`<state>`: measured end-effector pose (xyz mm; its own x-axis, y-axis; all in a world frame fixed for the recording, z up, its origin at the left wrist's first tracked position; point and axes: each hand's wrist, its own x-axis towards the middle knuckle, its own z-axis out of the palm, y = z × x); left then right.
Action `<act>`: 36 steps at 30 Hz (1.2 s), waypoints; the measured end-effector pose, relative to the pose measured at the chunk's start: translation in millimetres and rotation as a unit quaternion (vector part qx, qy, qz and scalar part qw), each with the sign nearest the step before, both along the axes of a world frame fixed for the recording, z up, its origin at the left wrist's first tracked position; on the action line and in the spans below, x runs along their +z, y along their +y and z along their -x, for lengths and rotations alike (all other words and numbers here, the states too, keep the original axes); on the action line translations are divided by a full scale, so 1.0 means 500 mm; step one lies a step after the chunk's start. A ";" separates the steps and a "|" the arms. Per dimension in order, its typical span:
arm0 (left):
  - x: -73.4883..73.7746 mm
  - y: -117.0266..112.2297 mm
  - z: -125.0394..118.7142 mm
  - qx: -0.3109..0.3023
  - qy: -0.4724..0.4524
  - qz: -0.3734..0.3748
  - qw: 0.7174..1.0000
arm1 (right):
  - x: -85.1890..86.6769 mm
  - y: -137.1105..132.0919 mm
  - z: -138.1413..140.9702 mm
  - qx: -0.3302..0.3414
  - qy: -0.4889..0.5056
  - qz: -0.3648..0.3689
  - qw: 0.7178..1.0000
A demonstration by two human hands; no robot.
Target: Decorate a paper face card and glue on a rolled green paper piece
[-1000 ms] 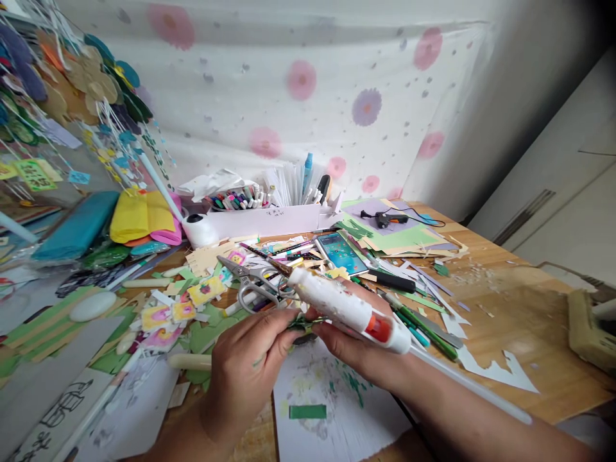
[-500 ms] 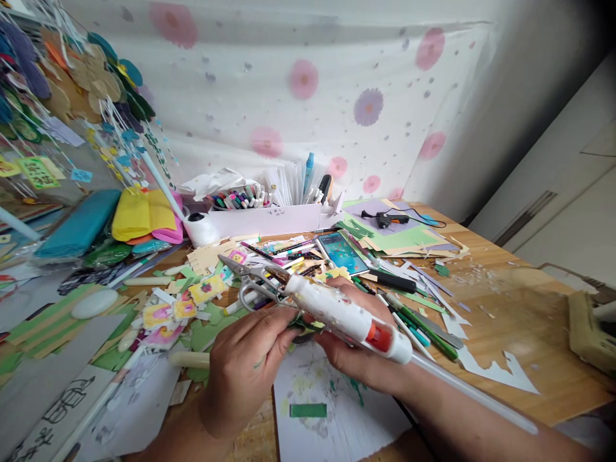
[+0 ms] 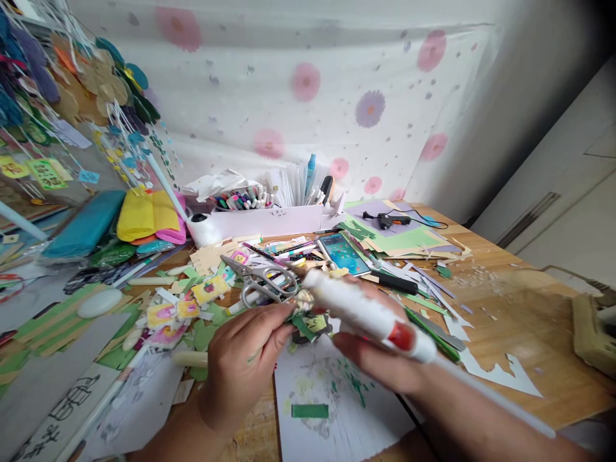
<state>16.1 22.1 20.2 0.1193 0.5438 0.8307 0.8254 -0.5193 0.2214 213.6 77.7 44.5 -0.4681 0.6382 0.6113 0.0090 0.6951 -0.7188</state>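
Observation:
My left hand pinches a small green-and-yellow paper craft piece between thumb and fingers. My right hand is wrapped round a white hot glue gun, which is smeared by motion. A clear glue stick sticks out of its back end. The gun's tip lies just above and right of the craft piece; I cannot tell whether they touch. Beneath the hands lies a stained white sheet with a green paper strip on it. Grey-handled scissors rest beyond my left hand.
Pens, paper scraps and a phone crowd the middle of the table. A white box of markers stands at the back. Another glue gun, black, lies on coloured paper sheets. Paper ornaments hang at the left.
My right hand has drawn the glue gun back to the right and slightly down, away from my left hand. More of the craft piece and scissors now shows.

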 end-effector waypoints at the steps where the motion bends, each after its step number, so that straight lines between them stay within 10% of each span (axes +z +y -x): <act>1: 0.001 0.001 0.004 -0.004 -0.004 0.003 1.000 | 0.004 0.004 -0.010 -0.009 0.006 0.023 1.000; 16: 0.020 0.007 0.051 0.013 -0.002 -0.016 1.000 | 0.043 0.021 -0.026 0.020 -0.204 -0.013 0.979; 36: 0.022 0.014 0.053 -0.014 0.047 -0.034 0.998 | 0.028 0.034 -0.047 0.020 -0.240 0.015 0.970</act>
